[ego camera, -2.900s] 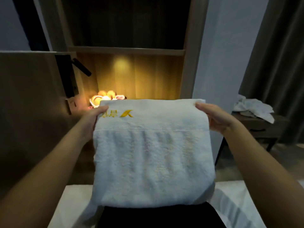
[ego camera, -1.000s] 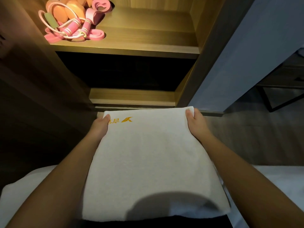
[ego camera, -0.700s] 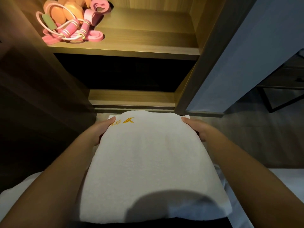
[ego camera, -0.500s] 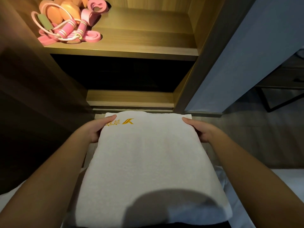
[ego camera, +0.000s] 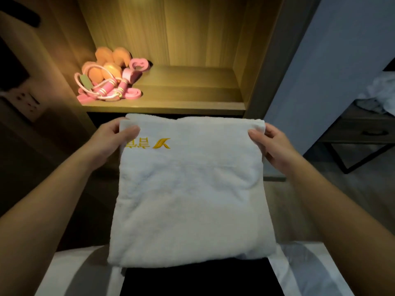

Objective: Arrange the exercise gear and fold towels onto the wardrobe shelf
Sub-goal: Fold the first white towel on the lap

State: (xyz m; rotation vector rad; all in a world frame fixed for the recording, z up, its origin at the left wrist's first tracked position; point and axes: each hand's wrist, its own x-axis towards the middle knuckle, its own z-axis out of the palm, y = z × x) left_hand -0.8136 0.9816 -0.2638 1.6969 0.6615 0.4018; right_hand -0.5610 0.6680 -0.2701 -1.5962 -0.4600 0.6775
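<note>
A folded white towel (ego camera: 188, 195) with a yellow embroidered logo hangs in front of me. My left hand (ego camera: 109, 142) pinches its top left corner, thumb on the front. My right hand (ego camera: 271, 144) grips its top right corner the same way. The towel's top edge is just below the front lip of the lit wooden wardrobe shelf (ego camera: 192, 90). On the shelf's left side lies a pile of pink and orange exercise gear (ego camera: 109, 82): a skipping rope, bands and orange pads.
The shelf's right half is bare wood. A dark open door (ego camera: 25, 103) stands at the left. A grey wall panel (ego camera: 320, 71) is at the right, with a dark side table (ego camera: 363, 133) carrying crumpled white cloth (ego camera: 382, 92). White bedding (ego camera: 310, 270) lies below.
Both hands have lifted the towel from low in front of the lower compartment up to the lit shelf's edge. Thumbs have moved onto the towel's front. The view has tilted upward.
</note>
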